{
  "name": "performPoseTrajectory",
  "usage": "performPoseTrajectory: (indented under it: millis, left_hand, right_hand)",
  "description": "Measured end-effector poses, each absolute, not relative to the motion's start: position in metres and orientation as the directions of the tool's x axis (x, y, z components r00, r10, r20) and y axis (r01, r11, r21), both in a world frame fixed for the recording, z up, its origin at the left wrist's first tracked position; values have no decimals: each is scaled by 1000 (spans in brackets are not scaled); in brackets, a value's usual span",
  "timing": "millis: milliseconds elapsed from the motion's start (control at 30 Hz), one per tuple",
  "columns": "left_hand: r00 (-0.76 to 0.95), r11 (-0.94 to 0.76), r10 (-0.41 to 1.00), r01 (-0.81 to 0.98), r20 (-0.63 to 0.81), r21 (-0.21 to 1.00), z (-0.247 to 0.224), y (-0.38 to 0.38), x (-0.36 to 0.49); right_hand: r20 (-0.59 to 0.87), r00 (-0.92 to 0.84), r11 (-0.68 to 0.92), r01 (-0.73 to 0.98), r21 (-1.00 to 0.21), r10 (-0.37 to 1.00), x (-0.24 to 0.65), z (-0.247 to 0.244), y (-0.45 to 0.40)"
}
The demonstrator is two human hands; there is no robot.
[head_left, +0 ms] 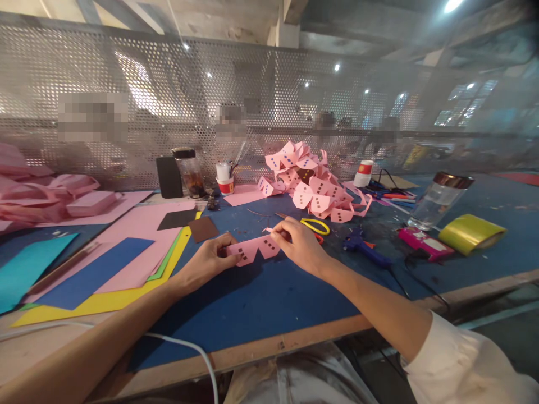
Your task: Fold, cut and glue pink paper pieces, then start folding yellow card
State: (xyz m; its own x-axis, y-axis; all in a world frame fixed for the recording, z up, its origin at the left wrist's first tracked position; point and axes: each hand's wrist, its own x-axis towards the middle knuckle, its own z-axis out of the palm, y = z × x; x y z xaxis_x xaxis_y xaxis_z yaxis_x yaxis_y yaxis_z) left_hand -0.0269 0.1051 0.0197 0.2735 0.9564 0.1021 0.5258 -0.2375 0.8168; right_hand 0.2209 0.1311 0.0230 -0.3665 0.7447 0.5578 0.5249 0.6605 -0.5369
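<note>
A pink paper piece (249, 251) with small dark squares and a V-shaped notch is held over the blue mat (269, 303). My left hand (213, 258) pinches its left end between thumb and fingers. At its upper right end, the fingers of my right hand (297, 241) are pressed together beside a thin pink strip. Whether they grip the strip or the piece's edge is too small to tell. Behind the hands rises a heap of folded pink paper pieces (315, 193) with similar squares. Yellow-handled scissors (316, 226) lie just behind my right hand.
A blue glue gun (366, 251), a pink device (425, 244), a yellow roll (471, 233) and a glass bottle (438, 202) are at right. Coloured sheets (99, 272) cover the left side. A jar (190, 177) and paper cup (225, 184) stand behind. A white cable (185, 341) crosses the front edge.
</note>
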Motion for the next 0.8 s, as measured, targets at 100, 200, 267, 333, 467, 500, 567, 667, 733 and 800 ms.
performPoseTrajectory:
  millis: [100,200,267,333,467,500,567,667,733,800]
  left_hand:
    - [266,-236,958,533,104,813,19,105,-27]
    - [262,-234,959,533,104,813,17,106,-28]
    - [266,-238,958,526,108,817,17,106,-29]
    - [269,-239,957,522,108,818,16,106,-29]
    - [266,-236,958,522,107,820,17,106,-28]
    - [265,-237,958,521,108,820,17,106,-28]
    - [264,-239,958,520,112,820,18,106,-27]
    - [267,-237,958,522,107,819,18,107,-27]
    - [271,-239,957,523,106,818,17,107,-28]
    - [272,-246,956,527,113,813,17,107,-29]
  right_hand:
    - [552,-368,657,529,-538,748,221,23,131]
    - [551,-369,656,532,-535,749,221,23,130]
    - [550,-369,655,532,-536,750,221,24,130]
    - [549,-368,654,533,-537,751,221,24,130]
    - [547,-369,653,535,-536,752,221,25,130]
    - [547,-370,653,534,-537,751,221,25,130]
    - [548,-371,656,531,-537,750,221,25,130]
    - [554,-373,662,525,-535,744,221,24,130]
    - [554,-372,661,529,-532,744,221,23,130]
    - [548,-371,655,536,-533,750,221,23,130]
